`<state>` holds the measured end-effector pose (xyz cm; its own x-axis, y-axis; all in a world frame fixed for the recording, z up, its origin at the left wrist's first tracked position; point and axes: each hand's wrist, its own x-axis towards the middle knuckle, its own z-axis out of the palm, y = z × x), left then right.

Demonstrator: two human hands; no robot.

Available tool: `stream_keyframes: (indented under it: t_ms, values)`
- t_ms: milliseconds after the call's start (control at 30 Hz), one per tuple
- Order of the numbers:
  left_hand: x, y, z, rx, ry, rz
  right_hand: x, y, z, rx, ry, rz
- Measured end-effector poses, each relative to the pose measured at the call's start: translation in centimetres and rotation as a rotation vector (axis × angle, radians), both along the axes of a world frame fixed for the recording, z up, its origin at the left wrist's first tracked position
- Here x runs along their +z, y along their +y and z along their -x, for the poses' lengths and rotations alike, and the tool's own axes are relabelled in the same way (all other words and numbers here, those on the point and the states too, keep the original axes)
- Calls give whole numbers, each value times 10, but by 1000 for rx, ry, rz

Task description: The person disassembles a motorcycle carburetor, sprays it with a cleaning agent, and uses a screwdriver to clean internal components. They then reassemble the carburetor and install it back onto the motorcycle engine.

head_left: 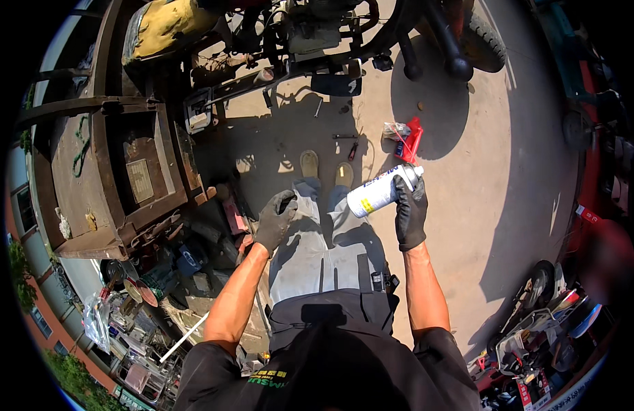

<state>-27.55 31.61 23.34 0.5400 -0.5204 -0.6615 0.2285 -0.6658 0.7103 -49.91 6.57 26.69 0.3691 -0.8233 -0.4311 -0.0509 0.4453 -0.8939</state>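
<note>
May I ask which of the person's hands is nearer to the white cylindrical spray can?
Right. The dark-gloved right hand grips the spray can near its nozzle end; the dark-gloved left hand is apart from it, to its left.

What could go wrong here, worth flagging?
1. The tilted spray can is held by the gloved right hand alone, so it could slip if that grip loosens.
2. The red-and-black tool and metal bar-shaped tool lie on the ground just ahead of the shoes; a step forward might land on one.
</note>
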Motion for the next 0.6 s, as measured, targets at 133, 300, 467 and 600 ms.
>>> stream_keyframes:
  t_ms: [133, 300, 467, 600]
  values:
    - [-86, -130, -32, -375, -58, 132, -62, -7, -19, -94, 52, -47]
    - [-166, -289, -53, -578, 105, 40, -262, -21, -18, -114, 102, -13]
    - [-352, -382, -39, -536, -653, 659, -426, -60, 2, -14, 354, 234]
    - [-406, -465, -40, -287, -1036, 719, -463, -127, -13, -59, 247, 390]
